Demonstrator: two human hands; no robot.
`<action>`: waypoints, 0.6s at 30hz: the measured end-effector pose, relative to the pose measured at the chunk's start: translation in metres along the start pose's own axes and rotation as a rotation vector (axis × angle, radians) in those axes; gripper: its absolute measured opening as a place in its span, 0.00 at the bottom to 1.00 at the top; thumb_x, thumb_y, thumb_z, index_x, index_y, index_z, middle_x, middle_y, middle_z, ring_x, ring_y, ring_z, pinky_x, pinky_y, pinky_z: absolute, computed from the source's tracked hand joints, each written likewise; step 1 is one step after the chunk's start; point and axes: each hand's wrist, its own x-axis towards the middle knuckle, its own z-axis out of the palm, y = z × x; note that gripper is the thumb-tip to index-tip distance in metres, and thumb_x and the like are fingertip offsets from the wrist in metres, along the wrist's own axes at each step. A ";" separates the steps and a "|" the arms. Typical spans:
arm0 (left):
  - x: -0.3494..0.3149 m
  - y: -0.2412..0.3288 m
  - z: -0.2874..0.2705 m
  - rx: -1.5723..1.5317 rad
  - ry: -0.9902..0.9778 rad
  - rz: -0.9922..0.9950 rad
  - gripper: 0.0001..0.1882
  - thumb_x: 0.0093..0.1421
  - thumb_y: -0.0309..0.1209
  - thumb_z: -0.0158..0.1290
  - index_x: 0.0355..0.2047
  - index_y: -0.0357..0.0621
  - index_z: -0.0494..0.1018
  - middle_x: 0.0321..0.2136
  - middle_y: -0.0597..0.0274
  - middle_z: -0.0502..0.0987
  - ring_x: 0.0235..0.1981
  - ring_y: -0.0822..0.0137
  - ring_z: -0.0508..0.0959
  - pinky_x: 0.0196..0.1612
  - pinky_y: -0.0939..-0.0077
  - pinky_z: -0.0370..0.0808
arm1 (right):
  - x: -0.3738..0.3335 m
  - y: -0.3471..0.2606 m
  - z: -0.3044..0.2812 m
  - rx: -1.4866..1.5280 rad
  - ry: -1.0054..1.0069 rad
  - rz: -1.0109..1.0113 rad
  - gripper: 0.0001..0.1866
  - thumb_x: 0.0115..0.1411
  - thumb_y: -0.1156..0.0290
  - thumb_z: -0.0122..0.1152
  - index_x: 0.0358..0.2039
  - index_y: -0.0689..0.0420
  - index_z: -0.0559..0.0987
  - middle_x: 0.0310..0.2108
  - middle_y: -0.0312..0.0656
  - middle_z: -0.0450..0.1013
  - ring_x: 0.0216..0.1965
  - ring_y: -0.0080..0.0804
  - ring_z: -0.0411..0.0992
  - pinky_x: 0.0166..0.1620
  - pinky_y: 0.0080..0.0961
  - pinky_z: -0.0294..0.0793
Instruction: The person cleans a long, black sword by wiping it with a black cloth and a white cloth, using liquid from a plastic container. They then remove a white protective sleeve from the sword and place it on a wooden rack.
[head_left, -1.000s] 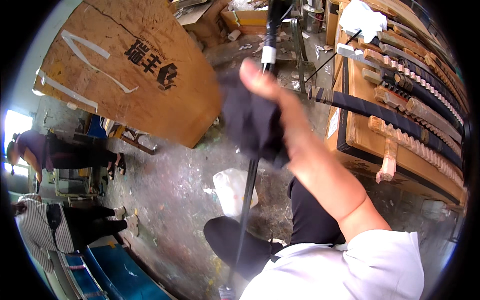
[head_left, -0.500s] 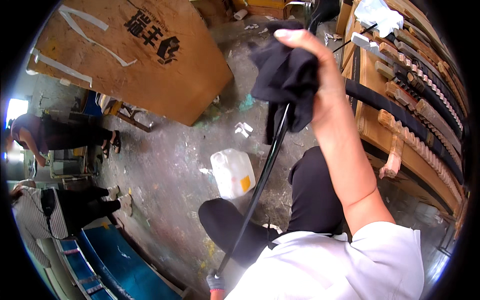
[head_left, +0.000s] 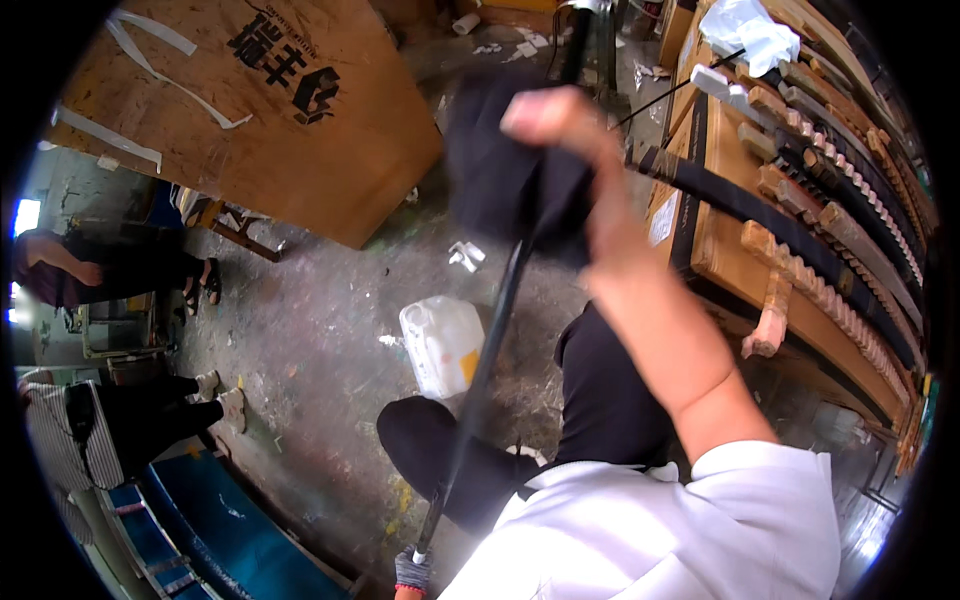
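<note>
A black cloth is bunched around a long dark glossy rod, and my bare right hand is closed over it, smeared by motion. The rod slants down from the top of the view, past the cloth, to the lower edge. At its near end my left hand, in a grey knitted glove with a red cuff, is closed round the rod. Beyond my knee a translucent white plastic jug with a yellow label stands on the floor, behind the rod.
At right, a rack bears wrapped bars and wooden pieces, with a white plastic bag on top. A big brown board fills the upper left. Two people stand at far left, near a blue panel.
My right hand and the cloth have moved left and slightly down along the rod. My left hand keeps its hold on the near end. The whole view has shifted a little.
</note>
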 end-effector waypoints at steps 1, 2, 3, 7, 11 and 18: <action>-0.004 0.067 -0.003 0.121 0.010 0.009 0.11 0.55 0.35 0.51 0.22 0.40 0.72 0.17 0.63 0.73 0.19 0.76 0.69 0.23 0.73 0.67 | -0.012 0.018 0.005 0.029 0.021 0.103 0.10 0.48 0.62 0.57 0.23 0.56 0.73 0.19 0.35 0.67 0.21 0.24 0.67 0.26 0.23 0.69; -0.003 0.108 -0.010 0.257 0.021 0.024 0.12 0.54 0.35 0.52 0.20 0.39 0.72 0.15 0.62 0.73 0.17 0.76 0.69 0.22 0.72 0.67 | -0.016 0.032 0.000 0.111 -0.054 0.237 0.08 0.48 0.65 0.57 0.22 0.56 0.72 0.19 0.35 0.67 0.19 0.24 0.66 0.24 0.23 0.67; 0.007 0.087 -0.007 0.122 0.082 0.019 0.15 0.51 0.36 0.54 0.16 0.37 0.70 0.10 0.63 0.70 0.14 0.76 0.67 0.19 0.71 0.66 | -0.018 0.032 -0.006 0.200 -0.013 0.325 0.08 0.48 0.66 0.58 0.22 0.56 0.72 0.17 0.35 0.66 0.17 0.25 0.66 0.23 0.23 0.67; 0.006 0.068 -0.007 0.231 0.230 0.009 0.11 0.51 0.33 0.53 0.16 0.39 0.70 0.11 0.62 0.70 0.15 0.77 0.64 0.18 0.71 0.63 | 0.008 -0.009 0.003 -0.008 -0.012 0.000 0.12 0.47 0.63 0.58 0.31 0.56 0.74 0.24 0.38 0.72 0.27 0.29 0.72 0.35 0.25 0.74; 0.028 0.055 0.000 -0.514 0.227 0.008 0.07 0.51 0.29 0.52 0.18 0.41 0.71 0.12 0.61 0.70 0.14 0.73 0.66 0.16 0.73 0.61 | 0.061 -0.076 -0.009 -0.095 -0.042 -0.190 0.16 0.45 0.55 0.62 0.26 0.52 0.70 0.19 0.33 0.67 0.19 0.25 0.67 0.23 0.21 0.70; 0.036 0.310 0.005 -0.039 0.116 0.247 0.06 0.52 0.30 0.55 0.27 0.40 0.76 0.16 0.56 0.74 0.16 0.68 0.73 0.21 0.72 0.67 | 0.019 0.004 0.028 -0.042 -0.123 0.037 0.14 0.51 0.57 0.56 0.30 0.54 0.72 0.22 0.37 0.69 0.23 0.27 0.70 0.28 0.25 0.72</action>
